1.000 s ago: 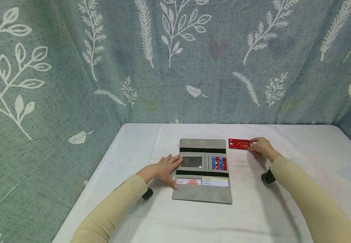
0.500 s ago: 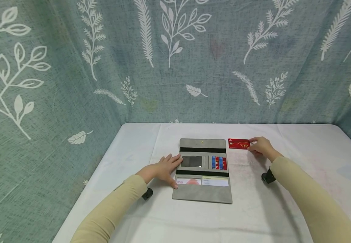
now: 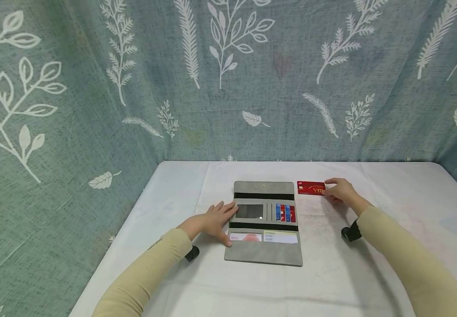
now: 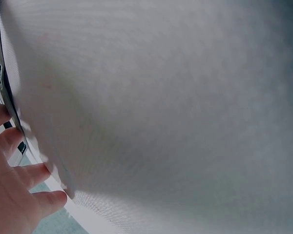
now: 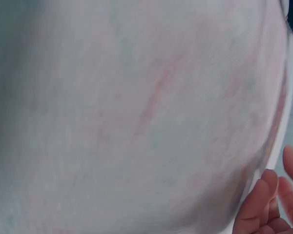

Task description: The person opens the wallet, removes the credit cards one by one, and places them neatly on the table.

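Observation:
An unfolded grey wallet [image 3: 263,252] lies flat on the table, with a dark window pocket [image 3: 250,211], small red and blue cards [image 3: 285,212] in its slots and paper cards in the lower pockets. My left hand [image 3: 212,221] rests with spread fingers along the wallet's left edge; those fingers [image 4: 27,174] also touch it in the left wrist view. To the wallet's upper right, a red VIP card [image 3: 310,187] lies on the table. My right hand [image 3: 342,192] holds its right end between thumb and fingers. In the right wrist view the fingers [image 5: 256,202] are bent, and the card cannot be made out.
A white cloth [image 3: 196,286] covers the table and has faint stains. Behind it and on the left hangs a green-grey curtain [image 3: 252,141] with white leaf prints. A black wrist camera [image 3: 350,232] sits under the right sleeve, and another [image 3: 191,253] under the left.
My right wrist and sleeve have shifted slightly to the right, while the fingertips stay at the card's end. The left hand, wallet and red card keep their places.

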Demonstrator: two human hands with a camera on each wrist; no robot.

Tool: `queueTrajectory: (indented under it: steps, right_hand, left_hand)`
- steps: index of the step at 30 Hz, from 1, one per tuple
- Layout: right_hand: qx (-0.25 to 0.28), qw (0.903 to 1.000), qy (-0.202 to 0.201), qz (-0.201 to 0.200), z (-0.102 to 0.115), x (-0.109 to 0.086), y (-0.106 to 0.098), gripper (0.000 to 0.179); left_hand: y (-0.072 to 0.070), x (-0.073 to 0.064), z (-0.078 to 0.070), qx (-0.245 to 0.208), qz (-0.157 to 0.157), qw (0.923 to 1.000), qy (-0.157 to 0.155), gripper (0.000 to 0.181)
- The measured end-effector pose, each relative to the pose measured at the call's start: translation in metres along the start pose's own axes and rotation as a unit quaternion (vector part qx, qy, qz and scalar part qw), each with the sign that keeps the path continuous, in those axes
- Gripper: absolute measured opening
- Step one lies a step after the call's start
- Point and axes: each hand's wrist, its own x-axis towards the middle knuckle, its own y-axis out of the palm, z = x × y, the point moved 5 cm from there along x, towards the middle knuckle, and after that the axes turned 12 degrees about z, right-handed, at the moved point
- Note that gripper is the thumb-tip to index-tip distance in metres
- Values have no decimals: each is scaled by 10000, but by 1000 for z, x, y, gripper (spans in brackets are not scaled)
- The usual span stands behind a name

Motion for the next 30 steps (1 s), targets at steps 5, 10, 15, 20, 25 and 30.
queueTrajectory:
  steps: [5,10,15,20,25,30]
  right_hand:
    - [258,9997,-7,55,9,-12,7,53]
    - [379,9989,-111,257,15,-22,21,50]
    - [601,9964,-326,494,21,-31,38,47]
    - [585,9953,-534,563,29,-40,55,49]
    - [574,9948,-645,541,36,-42,72,46]
    - [533,9943,-733,560,41,-39,87,42]
  left_hand:
    - [0,0,1,11,12,10000,-7,112]
    - [0,0,1,-26,-19,10000,-19,112]
    - [1,1,1,-27,19,10000,-54,111]
    - [-1,-1,-1,-11,39,10000,-41,112]
    - [-1,-1,-2,3,21,10000,-16,112]
    - [-1,0,-1,38,40,10000,-56,113]
